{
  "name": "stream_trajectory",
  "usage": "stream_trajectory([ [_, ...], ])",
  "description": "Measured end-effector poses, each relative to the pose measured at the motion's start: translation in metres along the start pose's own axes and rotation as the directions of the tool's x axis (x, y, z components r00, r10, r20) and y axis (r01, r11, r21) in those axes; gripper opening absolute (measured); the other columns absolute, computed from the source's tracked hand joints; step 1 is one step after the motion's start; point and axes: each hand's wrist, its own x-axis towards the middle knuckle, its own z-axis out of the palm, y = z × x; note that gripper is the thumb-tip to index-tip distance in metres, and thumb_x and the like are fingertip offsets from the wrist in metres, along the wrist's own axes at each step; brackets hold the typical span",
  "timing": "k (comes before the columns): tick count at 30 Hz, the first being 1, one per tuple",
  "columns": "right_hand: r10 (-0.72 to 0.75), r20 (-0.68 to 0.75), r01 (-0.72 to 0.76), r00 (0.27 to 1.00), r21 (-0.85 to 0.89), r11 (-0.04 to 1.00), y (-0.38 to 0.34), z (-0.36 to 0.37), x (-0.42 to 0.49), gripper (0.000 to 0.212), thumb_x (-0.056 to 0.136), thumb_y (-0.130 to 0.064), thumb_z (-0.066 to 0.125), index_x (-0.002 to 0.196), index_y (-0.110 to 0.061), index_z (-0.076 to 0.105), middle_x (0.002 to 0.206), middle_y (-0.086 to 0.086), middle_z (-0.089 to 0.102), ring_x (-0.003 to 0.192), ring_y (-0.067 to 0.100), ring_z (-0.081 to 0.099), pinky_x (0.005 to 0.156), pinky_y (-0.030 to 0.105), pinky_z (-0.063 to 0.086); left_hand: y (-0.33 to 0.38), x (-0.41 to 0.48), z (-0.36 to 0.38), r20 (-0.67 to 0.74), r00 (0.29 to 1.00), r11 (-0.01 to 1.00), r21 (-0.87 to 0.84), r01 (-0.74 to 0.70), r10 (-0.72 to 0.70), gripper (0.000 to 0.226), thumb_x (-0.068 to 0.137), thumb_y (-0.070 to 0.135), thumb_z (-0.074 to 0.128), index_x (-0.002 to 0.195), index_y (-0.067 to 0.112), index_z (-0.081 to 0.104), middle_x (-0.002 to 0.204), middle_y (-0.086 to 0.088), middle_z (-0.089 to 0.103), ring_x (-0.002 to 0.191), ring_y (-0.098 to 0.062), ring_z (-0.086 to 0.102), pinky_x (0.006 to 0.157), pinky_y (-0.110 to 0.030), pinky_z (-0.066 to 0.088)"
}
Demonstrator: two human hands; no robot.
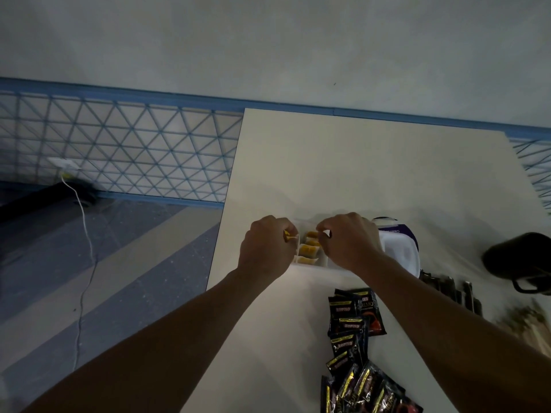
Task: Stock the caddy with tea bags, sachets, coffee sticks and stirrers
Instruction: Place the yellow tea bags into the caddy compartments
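Over the caddy (310, 265), the hands, left (267, 248) and right (350, 242), pinch yellow tea bags (308, 250).

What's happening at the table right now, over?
Left hand pinching a yellow tea bag. Right hand curled over the caddy, grip unclear. Stocked tea bags in one compartment. Coffee sachets nearby, nothing blocking.

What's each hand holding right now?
Left hand: grips a yellow tea bag over the caddy.
Right hand: fingers curled at the caddy; whether it holds anything cannot be told.
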Motion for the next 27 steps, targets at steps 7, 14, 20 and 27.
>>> stream_trajectory([
  [7, -0.001, 0.003, 0.001, 1.000, -0.010, 1.000, -0.001, 0.003, 0.002, 0.018, 0.093, -0.036, 0.061, 0.102, -0.029, 0.075, 0.093, -0.002, 0.074, 0.085, 0.020, 0.067, 0.067, 0.028, 0.043, 0.001, -0.002, 0.008, 0.040, 0.999, 1.000, -0.006, -0.004, 0.004, 0.020, 0.088, 0.026, 0.067, 0.105, 0.017, 0.074, 0.098, -0.003, 0.071, 0.083, -0.018, 0.066, 0.068, -0.025, 0.052],
  [14, -0.004, -0.059, 0.004, 0.998, 0.001, 1.000, 0.003, -0.009, 0.003, 0.017, 0.089, -0.031, 0.062, 0.099, -0.030, 0.075, 0.090, -0.005, 0.074, 0.085, 0.021, 0.067, 0.073, 0.032, 0.053, 0.001, -0.001, 0.011, 0.042, 0.999, 1.000, -0.009, 0.007, -0.007, 0.016, 0.086, 0.022, 0.068, 0.101, 0.019, 0.074, 0.097, -0.003, 0.071, 0.083, -0.021, 0.066, 0.072, -0.034, 0.057],
  [20, -0.023, -0.165, 0.032, 0.986, 0.050, 0.998, 0.004, -0.007, 0.001, 0.018, 0.089, -0.033, 0.062, 0.099, -0.029, 0.076, 0.090, -0.006, 0.076, 0.083, 0.020, 0.068, 0.073, 0.034, 0.054, -0.002, 0.000, 0.010, 0.052, 0.999, 1.000, -0.006, 0.006, -0.006, 0.016, 0.087, 0.023, 0.069, 0.100, 0.017, 0.074, 0.095, -0.002, 0.072, 0.081, -0.017, 0.066, 0.070, -0.029, 0.056],
  [27, -0.014, -0.050, 0.016, 0.999, 0.037, 0.999, 0.009, -0.002, 0.002, 0.023, 0.088, -0.050, 0.066, 0.104, -0.033, 0.071, 0.087, -0.006, 0.073, 0.086, 0.020, 0.066, 0.070, 0.029, 0.045, -0.002, -0.001, 0.007, 0.056, 0.998, 1.000, -0.018, -0.008, 0.009, 0.018, 0.087, 0.024, 0.069, 0.102, 0.016, 0.073, 0.096, -0.004, 0.073, 0.082, -0.019, 0.067, 0.075, -0.035, 0.059],
])
